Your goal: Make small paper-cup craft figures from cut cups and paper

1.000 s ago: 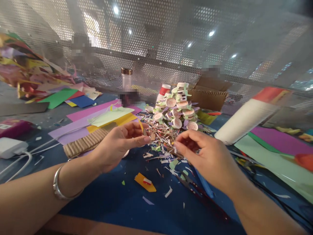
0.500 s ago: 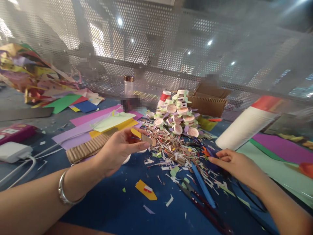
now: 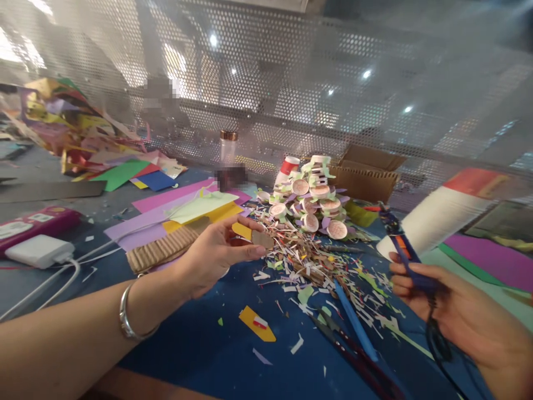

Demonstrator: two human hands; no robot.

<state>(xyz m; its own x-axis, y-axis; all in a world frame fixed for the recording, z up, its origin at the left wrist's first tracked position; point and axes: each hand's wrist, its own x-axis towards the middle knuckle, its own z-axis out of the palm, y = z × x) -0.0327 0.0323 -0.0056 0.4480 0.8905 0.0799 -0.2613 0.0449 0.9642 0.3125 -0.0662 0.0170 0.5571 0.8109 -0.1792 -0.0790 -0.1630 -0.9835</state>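
My left hand [image 3: 216, 250] pinches a small piece of brown cardboard [image 3: 262, 240] between thumb and fingers. A bit of yellow paper [image 3: 241, 231] shows beside it in the same grasp. At the right, my right hand [image 3: 433, 289] is wrapped round a blue glue gun [image 3: 402, 244] with an orange part, its tip pointing up; a black cord [image 3: 437, 339] hangs from its lower end. Between the hands lies a heap of paper scraps [image 3: 308, 255]. Behind the heap rises a stack of small white paper discs or cups [image 3: 310, 205] with green and purple tabs.
Scissors [image 3: 353, 355] and a blue stick-like tool [image 3: 353, 319] lie in front. A white roll with a red end [image 3: 433, 216] leans at right. Coloured sheets, corrugated cardboard [image 3: 162, 244] and a white charger [image 3: 39, 250] lie left. A cardboard box [image 3: 366, 175] stands behind.
My right hand has lifted the glue gun off the table and turned it upright. My left hand still holds the cardboard piece. The view has shifted slightly to the left.
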